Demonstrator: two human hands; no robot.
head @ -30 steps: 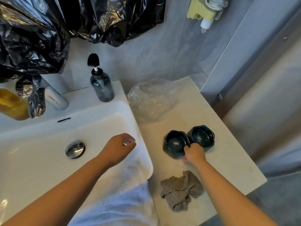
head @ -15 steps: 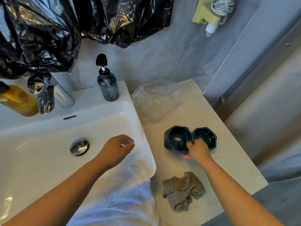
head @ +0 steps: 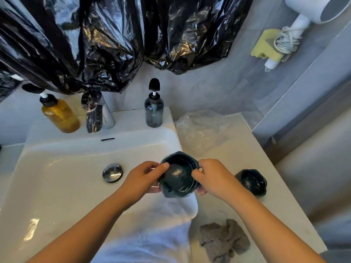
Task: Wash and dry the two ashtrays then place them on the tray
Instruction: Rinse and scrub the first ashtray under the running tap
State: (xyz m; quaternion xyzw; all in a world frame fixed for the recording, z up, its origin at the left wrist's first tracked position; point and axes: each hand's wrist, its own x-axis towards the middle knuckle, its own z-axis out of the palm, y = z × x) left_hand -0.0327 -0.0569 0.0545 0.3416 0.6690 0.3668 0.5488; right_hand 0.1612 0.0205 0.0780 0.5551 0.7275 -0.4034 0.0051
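The fingers (head: 163,166) of the left hand (head: 144,177) are curled on the left rim of a dark ashtray (head: 177,176), with the thumb on top of the edge. The fingers (head: 197,174) of the right hand (head: 212,179) pinch the right rim the same way. Both hands hold this ashtray up in the air, over the right edge of the white sink (head: 66,177). It is tipped a little toward the person. A small pale patch of dust sits in its bottom.

The second ashtray (head: 251,182) stands on the table (head: 247,149), just to the right of the right hand. It has pale dust in it too.

A white towel (head: 161,234) hangs over the near right corner of the sink, under the held ashtray. A crumpled grey cloth (head: 224,238) lies on the table near the front edge. A clear plastic bag (head: 201,130) lies at the back of the table.

In the sink is a shiny round drain plug (head: 112,172). Behind the sink stand a dark pump bottle (head: 153,112), a tap (head: 107,114) and a yellow-brown pump bottle (head: 60,115). Black plastic sheet (head: 114,35) hangs on the wall above. A white hair dryer (head: 311,14) hangs at the top right.
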